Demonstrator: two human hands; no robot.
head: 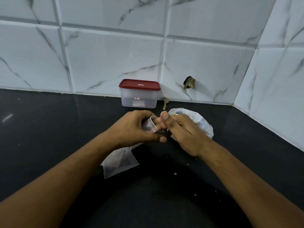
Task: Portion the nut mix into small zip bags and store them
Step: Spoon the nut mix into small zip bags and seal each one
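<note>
Clear plastic at mid-frame in the head view: gripping the small zip bag (152, 125) in the left hand (134, 127), fingers and thumb curled round its body, mouth held rounded open and tipped toward the right. Pushing fingertips (158, 120) of the right hand (184, 131) into that mouth, thumb lifted above the rim. Hard to tell whether pinching nuts in there or merely spreading the opening, the tips being blurred behind the film. Sitting just behind the right hand, right of centre: the crumpled nut-mix bag (204, 127), mouth gaping. Resting the left wrist over spare zip bags (118, 162) lying flat at lower centre. Standing closed at the back against the tiles: the red-lidded container (139, 96), with a wooden spoon (165, 102) beside it.

Probably risking a spill: squeezing the thin bag too hard and collapsing the mouth, or dragging pieces out over the rim onto the black countertop (49, 129), adding to the crumbs (175, 173) lying at lower right. Also risking a knock to the gaping nut-mix bag from the right knuckles, and trapping bits in the zip track, spoiling the seal.
</note>
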